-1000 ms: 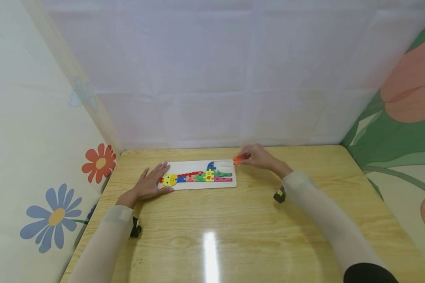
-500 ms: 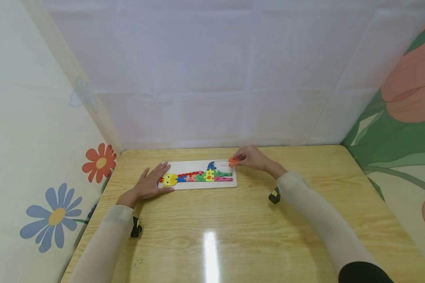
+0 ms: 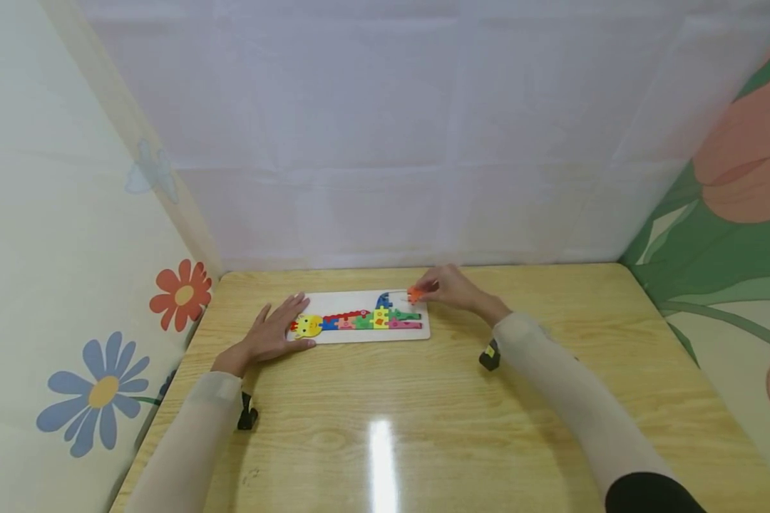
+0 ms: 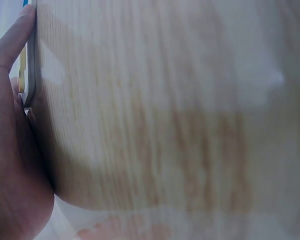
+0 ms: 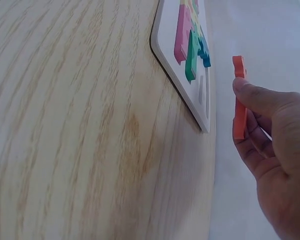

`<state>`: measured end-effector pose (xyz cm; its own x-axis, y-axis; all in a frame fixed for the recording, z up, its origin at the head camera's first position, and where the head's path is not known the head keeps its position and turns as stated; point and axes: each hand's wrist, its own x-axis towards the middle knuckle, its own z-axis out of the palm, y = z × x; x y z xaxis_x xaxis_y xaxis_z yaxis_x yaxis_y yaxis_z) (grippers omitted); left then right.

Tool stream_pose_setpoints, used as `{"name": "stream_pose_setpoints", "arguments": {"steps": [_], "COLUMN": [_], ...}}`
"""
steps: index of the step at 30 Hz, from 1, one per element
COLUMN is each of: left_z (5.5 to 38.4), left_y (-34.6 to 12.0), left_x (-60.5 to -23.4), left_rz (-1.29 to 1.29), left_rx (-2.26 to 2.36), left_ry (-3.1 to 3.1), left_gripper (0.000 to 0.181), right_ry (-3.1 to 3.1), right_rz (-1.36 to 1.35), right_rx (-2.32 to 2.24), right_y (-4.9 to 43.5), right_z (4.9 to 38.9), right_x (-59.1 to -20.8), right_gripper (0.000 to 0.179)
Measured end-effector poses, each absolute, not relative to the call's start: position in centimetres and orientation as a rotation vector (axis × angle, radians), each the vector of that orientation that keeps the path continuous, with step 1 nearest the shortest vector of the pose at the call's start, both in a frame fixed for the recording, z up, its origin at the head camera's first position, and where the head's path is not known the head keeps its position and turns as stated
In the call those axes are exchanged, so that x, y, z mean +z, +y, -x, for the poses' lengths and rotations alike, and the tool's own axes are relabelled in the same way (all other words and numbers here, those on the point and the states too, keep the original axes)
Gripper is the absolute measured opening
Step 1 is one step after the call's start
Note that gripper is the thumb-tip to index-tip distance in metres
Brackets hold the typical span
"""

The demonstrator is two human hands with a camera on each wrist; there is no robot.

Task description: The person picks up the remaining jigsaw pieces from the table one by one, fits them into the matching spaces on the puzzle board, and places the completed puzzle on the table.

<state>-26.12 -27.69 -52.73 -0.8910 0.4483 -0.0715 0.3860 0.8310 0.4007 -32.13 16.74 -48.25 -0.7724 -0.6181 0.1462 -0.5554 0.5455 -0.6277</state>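
A white puzzle board (image 3: 340, 303) lies on the table with a giraffe of coloured jigsaw pieces in it, its yellow head piece (image 3: 308, 326) at the left end. My left hand (image 3: 272, 333) rests over that end, fingers straight, thumb along the near edge. Between thumb and fingers my right hand (image 3: 455, 288) pinches an orange puzzle piece (image 5: 240, 107), held above the board's far right corner. Under it, outlined slots show near the blue piece (image 3: 383, 301). The green piece (image 5: 191, 55) and pink piece (image 5: 182, 32) lie side by side at the board's right end.
The wooden table (image 3: 334, 399) reaches back to a pale cloth wall (image 3: 385, 142). Flower-printed panels stand at the left and right. A black wrist camera (image 3: 490, 356) hangs below the right wrist, and another camera (image 3: 247, 413) below the left.
My right hand has moved left with the orange puzzle piece, from beyond the board's right edge to over its far right corner. The left hand and the board stay put.
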Motion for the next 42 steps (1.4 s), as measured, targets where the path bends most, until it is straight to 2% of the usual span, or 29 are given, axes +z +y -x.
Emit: {"name": "stream_pose_setpoints", "arguments": {"steps": [42], "left_z": [26.2], "left_y": [-27.6], "left_x": [-52.6], "left_rz": [-0.664], "left_rx": [0.565], "left_ry": [2.849], "left_gripper": [0.104], "right_ry": [2.671], "right_rz": [0.970], "right_rx": [-1.116], "right_y": [13.4], "right_z": [32.5], "right_x": [-50.2], "right_gripper": [0.024]}}
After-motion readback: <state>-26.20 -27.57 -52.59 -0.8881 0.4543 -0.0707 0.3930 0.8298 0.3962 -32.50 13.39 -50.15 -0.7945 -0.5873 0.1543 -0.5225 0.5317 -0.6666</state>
